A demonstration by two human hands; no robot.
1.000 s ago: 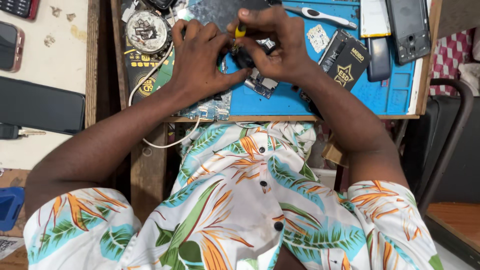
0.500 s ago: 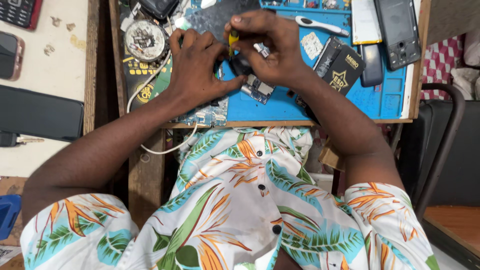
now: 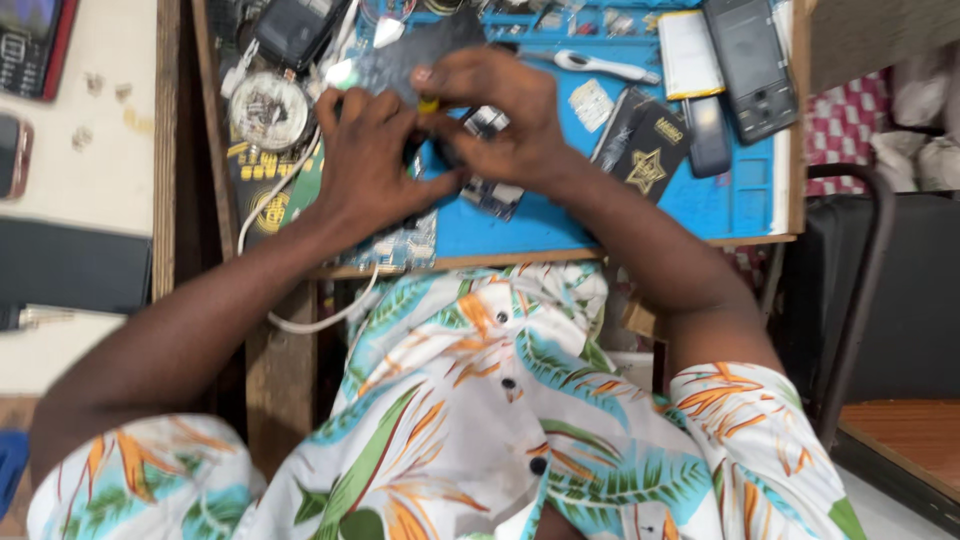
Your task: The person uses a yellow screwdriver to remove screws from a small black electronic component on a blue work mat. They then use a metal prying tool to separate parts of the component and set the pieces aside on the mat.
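Right hand (image 3: 505,120) pinched a yellow-tipped tool (image 3: 428,103) over a small dark device (image 3: 452,150) on the blue mat (image 3: 640,215); left hand (image 3: 375,160) clamped it; could slip, gouging the circuit board (image 3: 490,195)

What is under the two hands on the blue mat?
Under the left hand and right hand lies a small circuit board on the blue mat, with a yellow-handled tool peeking out. Whatever sits directly beneath the palms is covered.
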